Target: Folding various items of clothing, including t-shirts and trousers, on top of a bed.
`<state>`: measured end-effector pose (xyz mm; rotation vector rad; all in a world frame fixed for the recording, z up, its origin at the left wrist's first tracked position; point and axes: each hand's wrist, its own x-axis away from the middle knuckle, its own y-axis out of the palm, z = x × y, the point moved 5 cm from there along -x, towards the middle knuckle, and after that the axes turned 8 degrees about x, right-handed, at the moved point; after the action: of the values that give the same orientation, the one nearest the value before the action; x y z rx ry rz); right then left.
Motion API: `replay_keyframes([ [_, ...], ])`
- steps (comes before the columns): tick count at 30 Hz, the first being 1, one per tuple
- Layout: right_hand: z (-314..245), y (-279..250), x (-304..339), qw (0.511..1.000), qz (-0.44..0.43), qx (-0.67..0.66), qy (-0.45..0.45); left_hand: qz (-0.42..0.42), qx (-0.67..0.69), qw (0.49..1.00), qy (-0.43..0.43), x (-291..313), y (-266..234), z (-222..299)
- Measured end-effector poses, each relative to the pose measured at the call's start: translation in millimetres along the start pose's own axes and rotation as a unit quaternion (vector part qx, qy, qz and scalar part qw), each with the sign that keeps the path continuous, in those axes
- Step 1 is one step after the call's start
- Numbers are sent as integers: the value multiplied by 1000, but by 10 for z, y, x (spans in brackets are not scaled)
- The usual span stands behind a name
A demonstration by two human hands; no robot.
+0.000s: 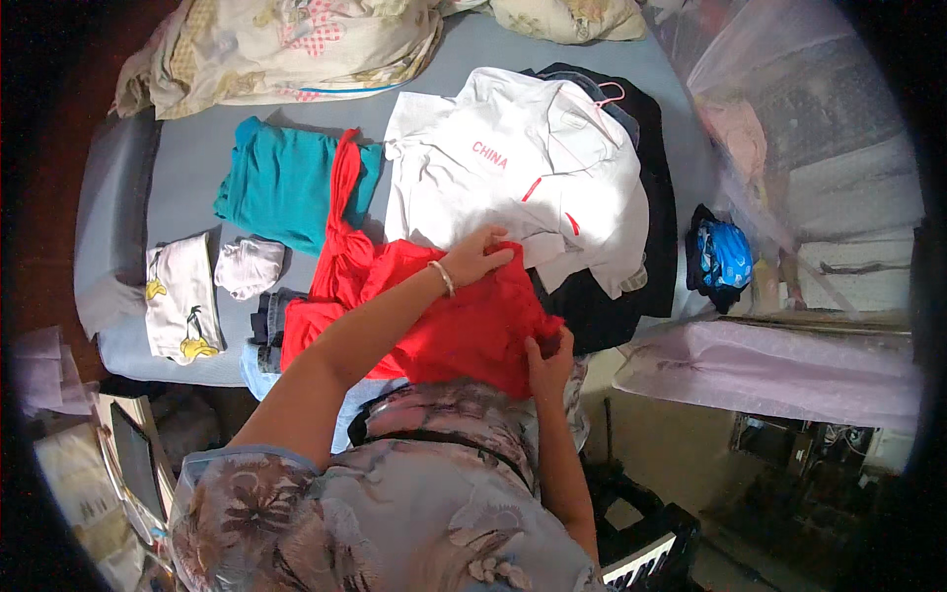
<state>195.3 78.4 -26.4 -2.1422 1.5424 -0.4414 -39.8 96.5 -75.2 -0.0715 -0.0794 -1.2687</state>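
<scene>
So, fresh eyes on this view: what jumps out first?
Most likely the bright red cloth garment in the centre, with the left fingers at its far edge and the right fingers at its right end. Next, the large white fabric garment with red markings, spread just beyond it over black clothing. Then the folded teal fabric, left of the white one.

The red garment (444,321) partly hides blue denim (271,340); patterned bedding (286,49) is cut off at the top.
</scene>
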Motion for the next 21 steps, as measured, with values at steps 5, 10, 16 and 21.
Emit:
replay_keyframes([
  [5, -350, 125, -106, 963, 4, 219, -159, -41, -45, 998, 5, 379, 23, 41],
  [10, -550, 290, -175, 934, -43, 260, -240, -45, -58, 997, 16, 343, 35, 129],
  [16, -743, -31, -194, 941, 109, 108, -303, -36, 179, 983, -19, -221, -94, 253],
  [21, -687, 42, -334, 977, 28, 14, -211, 18, 341, 935, -98, -393, -210, 311],
])
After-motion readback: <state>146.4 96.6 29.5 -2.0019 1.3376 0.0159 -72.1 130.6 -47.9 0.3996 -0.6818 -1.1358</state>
